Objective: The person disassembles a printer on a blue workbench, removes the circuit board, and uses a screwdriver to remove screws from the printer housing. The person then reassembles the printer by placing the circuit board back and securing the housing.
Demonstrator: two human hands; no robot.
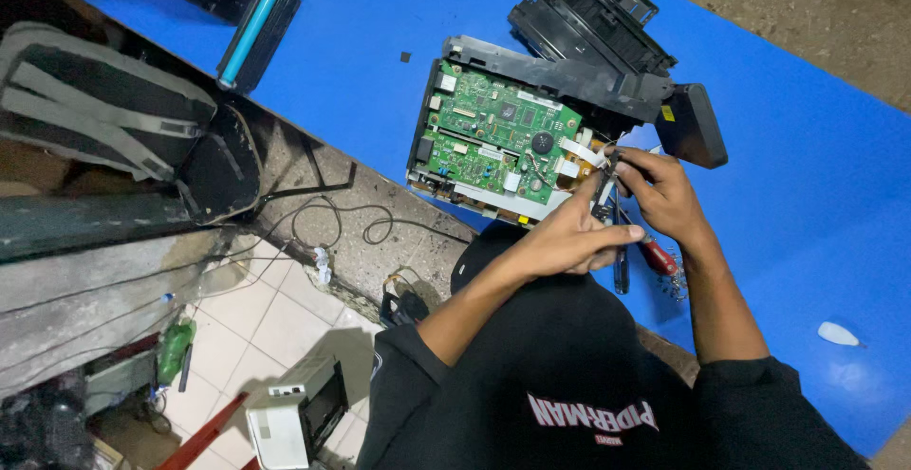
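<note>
We worked two hands at one opened printer (569,81).
Left hand (569,238) and right hand (664,195) pinched one small dark part (607,168) beside one green circuit board (493,133).

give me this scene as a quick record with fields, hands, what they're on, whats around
left hand: left hand at the right edge of the opened printer, fingers by the small dark part
right hand: right hand pinching a small dark part beside the white ribbon cables
device: opened printer lying on its side, green circuit board exposed
surface: blue table
tools: red-handled screwdriver lying under the hands
nearby: toner cartridge at the table's far end; grey backpack off the table
</note>
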